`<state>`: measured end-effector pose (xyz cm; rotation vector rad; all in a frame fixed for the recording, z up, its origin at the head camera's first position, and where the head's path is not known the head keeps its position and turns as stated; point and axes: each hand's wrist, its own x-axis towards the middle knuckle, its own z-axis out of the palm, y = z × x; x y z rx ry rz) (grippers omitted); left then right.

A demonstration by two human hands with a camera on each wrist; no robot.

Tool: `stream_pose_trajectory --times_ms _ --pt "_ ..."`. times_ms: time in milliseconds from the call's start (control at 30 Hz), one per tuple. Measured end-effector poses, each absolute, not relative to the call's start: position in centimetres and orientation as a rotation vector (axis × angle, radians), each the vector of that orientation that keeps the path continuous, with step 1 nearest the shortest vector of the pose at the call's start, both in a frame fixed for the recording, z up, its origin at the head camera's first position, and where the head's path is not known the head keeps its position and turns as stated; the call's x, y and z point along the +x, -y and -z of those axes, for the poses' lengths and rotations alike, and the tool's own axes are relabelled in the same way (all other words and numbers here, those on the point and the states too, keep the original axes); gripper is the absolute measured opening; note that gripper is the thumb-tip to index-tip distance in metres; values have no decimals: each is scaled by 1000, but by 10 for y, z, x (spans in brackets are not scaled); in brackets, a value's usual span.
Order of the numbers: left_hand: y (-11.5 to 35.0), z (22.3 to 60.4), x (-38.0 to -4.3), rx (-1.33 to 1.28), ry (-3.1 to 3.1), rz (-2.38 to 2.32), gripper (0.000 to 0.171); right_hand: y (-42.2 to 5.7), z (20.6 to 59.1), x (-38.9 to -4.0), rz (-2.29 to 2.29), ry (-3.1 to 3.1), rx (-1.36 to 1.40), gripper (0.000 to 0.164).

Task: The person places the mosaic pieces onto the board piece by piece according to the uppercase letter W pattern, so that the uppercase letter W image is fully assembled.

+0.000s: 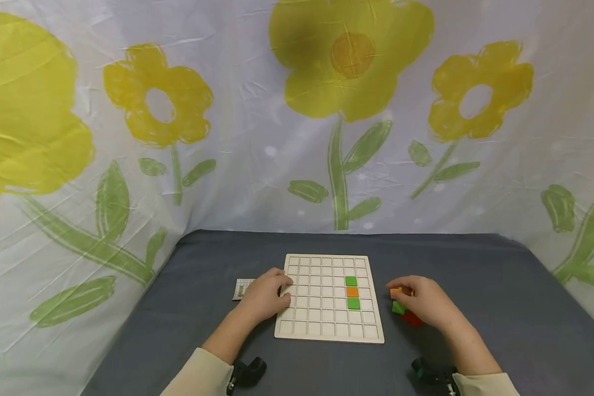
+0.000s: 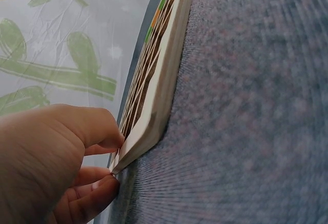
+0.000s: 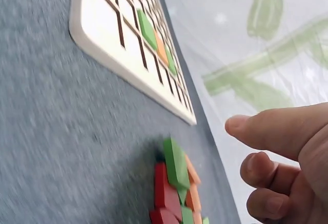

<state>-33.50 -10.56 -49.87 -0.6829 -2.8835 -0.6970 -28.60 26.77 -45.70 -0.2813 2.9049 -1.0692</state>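
Observation:
A light wooden grid board (image 1: 322, 331) lies on the dark cloth with two green tiles (image 1: 353, 303) and an orange tile (image 1: 352, 292) between them, in one column right of centre. At the board's left edge, my left hand (image 1: 263, 297) grips the rim with bent fingers. In the left wrist view, fingertips (image 2: 115, 139) rest at the edge. My right hand (image 1: 428, 300) hovers by a small pile of coloured tiles right of the board. In the right wrist view, thumb and fingers are apart with nothing between them, above red (image 3: 166, 190) and green tiles (image 3: 177, 165).
A small printed grid card (image 1: 241, 287) lies left of the board, partly behind the left hand. Dark cloth (image 1: 326, 368) covers the table. A white curtain with yellow flowers (image 1: 237, 165) hangs behind and at both sides. Each wrist wears a black device (image 1: 249, 372).

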Motion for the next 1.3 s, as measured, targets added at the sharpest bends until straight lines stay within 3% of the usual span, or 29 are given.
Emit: stream_pose_trajectory --times_ms 367,567,767,1133,1300 --pt "106 497 -334 -697 2877 693 31 -299 456 -284 1044 -2762 -233 16" --pt "106 498 -334 -683 2877 686 32 -305 462 -284 1005 -2639 -336 23" --pt "106 498 -334 -691 2879 694 32 -297 461 -285 861 -2778 -267 27" --pt "106 498 -333 -691 2870 683 31 -283 455 -284 662 -2860 -197 7" --pt "106 498 -334 -687 2873 683 31 -282 453 -284 621 -2883 -207 9"
